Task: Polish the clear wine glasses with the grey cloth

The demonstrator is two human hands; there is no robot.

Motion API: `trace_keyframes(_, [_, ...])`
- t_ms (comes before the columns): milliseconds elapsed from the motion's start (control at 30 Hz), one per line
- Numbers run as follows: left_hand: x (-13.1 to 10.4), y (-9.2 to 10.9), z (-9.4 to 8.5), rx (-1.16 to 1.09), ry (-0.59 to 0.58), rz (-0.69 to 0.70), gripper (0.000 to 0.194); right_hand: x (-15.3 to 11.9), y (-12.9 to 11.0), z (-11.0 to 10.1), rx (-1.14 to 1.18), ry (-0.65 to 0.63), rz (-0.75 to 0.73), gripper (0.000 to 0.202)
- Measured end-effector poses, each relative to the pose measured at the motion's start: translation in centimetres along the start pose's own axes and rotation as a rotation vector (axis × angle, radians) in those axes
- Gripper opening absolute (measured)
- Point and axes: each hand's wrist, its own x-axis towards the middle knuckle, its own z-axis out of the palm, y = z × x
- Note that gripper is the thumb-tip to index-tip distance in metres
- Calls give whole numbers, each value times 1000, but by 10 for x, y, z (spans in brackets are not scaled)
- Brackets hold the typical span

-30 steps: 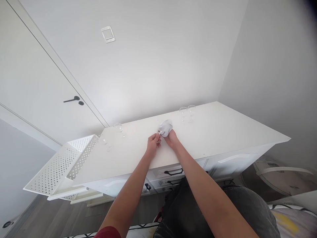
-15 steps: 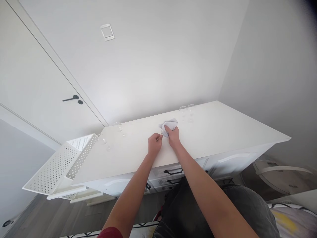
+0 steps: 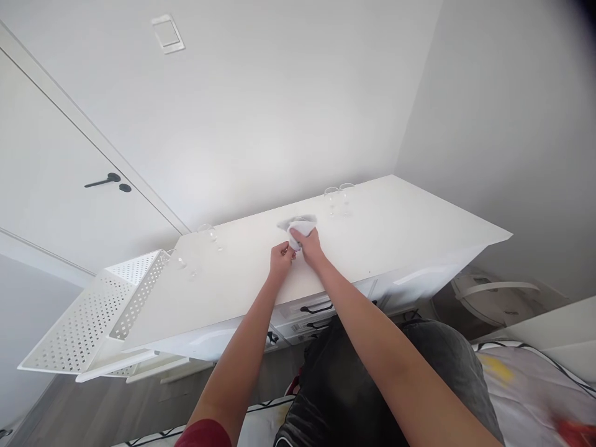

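My right hand (image 3: 308, 244) is closed on a pale grey-white cloth (image 3: 300, 227) above the middle of the white cabinet top (image 3: 372, 230). Beside it, my left hand (image 3: 281, 257) is closed with the fingers pinched, holding a clear glass by what looks like its stem or foot; the rest of the glass is mostly hidden by the cloth. Two clear stemmed glasses stand near the back edge, a left one (image 3: 331, 200) and a right one (image 3: 346, 196). Toward the left end are another glass (image 3: 209, 234) and one more at the side edge (image 3: 179, 261).
A white perforated rack (image 3: 79, 316) adjoins the cabinet's left end. Drawers with black handles (image 3: 316, 308) face me. Behind the cabinet is a wall with a switch (image 3: 168, 33); a door with a dark handle (image 3: 105, 180) is on the left. A round pale object (image 3: 498, 301) sits at the right.
The view has shifted, so the cabinet and wall appear further left and higher. Both hands stay together at the cloth, which now hangs lower over the glass, its folds changed.
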Motion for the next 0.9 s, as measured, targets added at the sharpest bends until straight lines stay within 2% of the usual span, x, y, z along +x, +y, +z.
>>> trace_keyframes(67, [-2, 1, 0, 16, -61, -6, 39, 4, -6, -6, 114, 85, -50, 40])
trace_keyframes(133, [-3, 2, -1, 41, -70, 8, 40, 9, -10, -12, 200, 136, -38, 41])
trace_keyframes(200, [-4, 2, -2, 42, -38, 27, 38, 12, -9, -15, 216, 99, 18, 43])
trace_keyframes(300, [-3, 0, -4, -1, 67, 38, 34, 11, 0, -10, 70, -21, 47, 46])
trace_keyframes(367, [-1, -2, -5, -36, 158, 45, 31, 8, 7, -4, -118, -60, 16, 46])
trace_keyframes(433, [0, -3, -4, -80, 186, 21, 31, 4, 11, -1, -236, -72, -26, 48])
trace_keyframes(500, [1, -1, -2, -121, 128, -27, 35, 3, 10, -1, -195, -66, -58, 49])
trace_keyframes(567, [0, 1, 0, -160, -8, -87, 39, 5, 4, -5, -46, -37, -52, 46])
trace_keyframes(633, [-1, 4, 2, -184, -130, -137, 42, 8, -3, -11, 95, -10, -9, 44])
trace_keyframes(700, [-2, 5, 2, -174, -177, -152, 44, 10, -5, -15, 159, -14, 44, 47])
trace_keyframes(767, [-2, 3, 1, -107, -110, -89, 43, 10, -2, -14, 106, -37, 52, 46])
trace_keyframes(900, [0, -3, -1, 10, 113, 41, 36, 5, 10, -5, -220, -25, -39, 48])
